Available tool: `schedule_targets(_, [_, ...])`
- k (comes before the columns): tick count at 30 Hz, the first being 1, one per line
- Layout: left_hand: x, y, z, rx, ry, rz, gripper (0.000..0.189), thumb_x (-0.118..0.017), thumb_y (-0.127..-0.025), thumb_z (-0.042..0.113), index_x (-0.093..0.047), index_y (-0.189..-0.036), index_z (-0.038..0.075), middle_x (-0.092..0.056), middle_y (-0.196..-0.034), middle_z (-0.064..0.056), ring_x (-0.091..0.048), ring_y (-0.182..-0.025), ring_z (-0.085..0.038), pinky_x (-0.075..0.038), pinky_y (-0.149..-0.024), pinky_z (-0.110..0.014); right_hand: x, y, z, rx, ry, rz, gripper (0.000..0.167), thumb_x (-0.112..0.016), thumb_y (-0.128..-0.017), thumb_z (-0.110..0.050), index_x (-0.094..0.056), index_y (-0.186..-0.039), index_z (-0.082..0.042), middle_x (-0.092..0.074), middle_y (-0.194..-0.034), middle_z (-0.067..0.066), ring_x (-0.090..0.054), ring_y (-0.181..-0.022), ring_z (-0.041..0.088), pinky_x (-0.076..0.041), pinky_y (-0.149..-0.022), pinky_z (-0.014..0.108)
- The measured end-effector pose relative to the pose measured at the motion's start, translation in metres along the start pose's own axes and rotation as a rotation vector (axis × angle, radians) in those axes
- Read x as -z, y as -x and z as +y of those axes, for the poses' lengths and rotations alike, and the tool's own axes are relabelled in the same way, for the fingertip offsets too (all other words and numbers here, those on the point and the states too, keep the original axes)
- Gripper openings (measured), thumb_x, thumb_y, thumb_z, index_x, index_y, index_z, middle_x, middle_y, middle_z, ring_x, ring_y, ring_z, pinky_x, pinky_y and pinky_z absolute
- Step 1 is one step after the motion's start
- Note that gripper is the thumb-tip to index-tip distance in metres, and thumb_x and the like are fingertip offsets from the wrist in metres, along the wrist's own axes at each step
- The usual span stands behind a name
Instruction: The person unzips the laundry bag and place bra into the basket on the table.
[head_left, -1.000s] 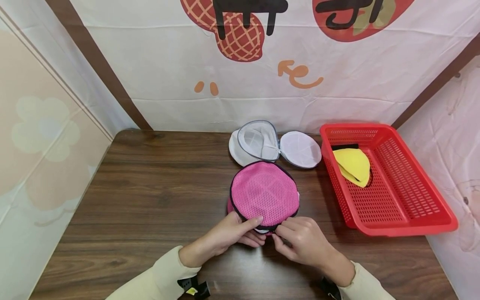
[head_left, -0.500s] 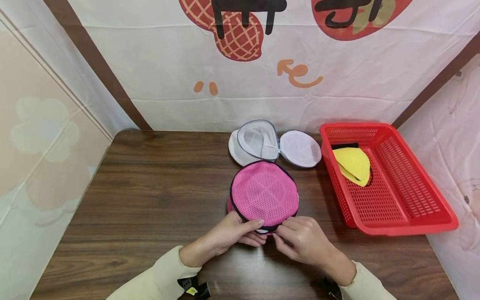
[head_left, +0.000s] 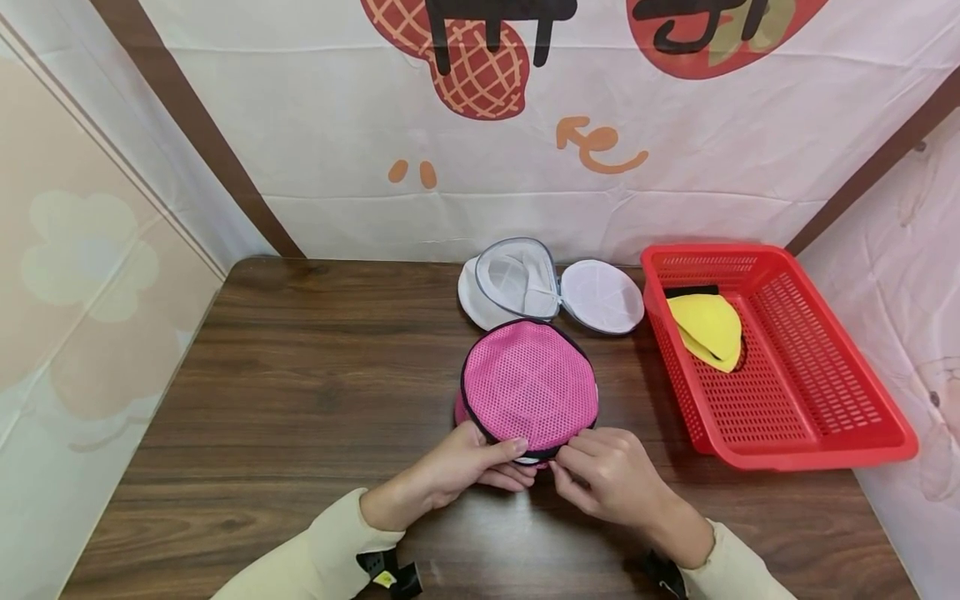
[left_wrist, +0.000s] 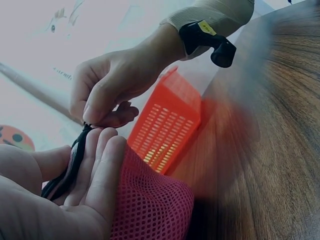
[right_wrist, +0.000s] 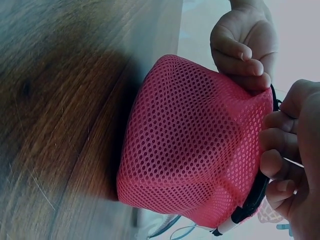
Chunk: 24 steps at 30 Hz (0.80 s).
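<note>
A round pink mesh laundry bag (head_left: 528, 387) with a black zip edge stands on the table in the head view; its mesh side bulges out in the right wrist view. My left hand (head_left: 480, 462) grips its near edge, thumb on top and fingers beneath. At the rim just to the right, my right hand (head_left: 607, 475) pinches the zip (left_wrist: 86, 128) with thumb and curled fingers, close to the left fingertips. A small white patch shows at the rim between the hands. The zip pull itself is mostly covered by the right fingers.
Behind the pink bag lie white mesh pieces with a grey-blue edge (head_left: 602, 297). On the right stands a red plastic basket (head_left: 817, 462) holding a folded yellow cloth item (head_left: 705, 327) with black trim. A printed cloth (head_left: 337, 125) hangs behind the wooden table (head_left: 300, 375).
My right hand has edged very slightly to the right along the bag's rim. The left hand keeps its grip and the bag stays in place.
</note>
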<state>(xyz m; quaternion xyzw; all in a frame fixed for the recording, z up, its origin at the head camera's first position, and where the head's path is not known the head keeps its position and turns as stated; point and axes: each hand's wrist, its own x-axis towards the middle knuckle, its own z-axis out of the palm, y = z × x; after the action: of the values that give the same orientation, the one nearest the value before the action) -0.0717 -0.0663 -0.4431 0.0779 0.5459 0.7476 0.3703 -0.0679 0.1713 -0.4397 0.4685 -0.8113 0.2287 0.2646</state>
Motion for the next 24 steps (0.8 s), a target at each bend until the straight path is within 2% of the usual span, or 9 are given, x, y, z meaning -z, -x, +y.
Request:
schedule_targets(6, [0.0,0.0,0.0,-0.008,-0.017,-0.009,0.039,-0.055,-0.106,0.013,-0.058,-0.122,-0.022,-0.073,-0.099,-0.026,-0.074,-0.086,-0.019,-0.062,-0.086,-0.039,0.001,0.002,0.002,0.017,0.047,0.036,0.033,-0.053,-0.094,-0.02,-0.046,-0.063,-0.019,-0.039,-0.058,-0.01,-0.035,-0.047,0.009,-0.027,-0.043,0.02])
schedule_targets(13, [0.0,0.002,0.002,0.0,-0.016,-0.006,0.038,-0.055,-0.106,0.012,-0.058,-0.119,-0.023,-0.074,-0.097,-0.023,-0.074,-0.085,-0.018,-0.062,-0.085,-0.038,0.004,0.005,0.004,0.003,0.083,0.059,0.035,-0.051,-0.095,-0.022,-0.044,-0.061,-0.02,-0.037,-0.056,-0.011,-0.03,-0.047,0.008,-0.02,-0.043,0.018])
schedule_targets(24, [0.0,0.001,0.003,0.014,-0.007,-0.012,0.035,-0.056,-0.105,0.011,-0.059,-0.117,-0.022,-0.074,-0.094,-0.021,-0.074,-0.084,-0.017,-0.062,-0.085,-0.039,0.01,0.01,0.008,-0.058,0.109,0.053,0.028,-0.053,-0.089,-0.02,-0.046,-0.061,-0.021,-0.041,-0.057,-0.012,-0.032,-0.047,0.007,-0.019,-0.046,0.017])
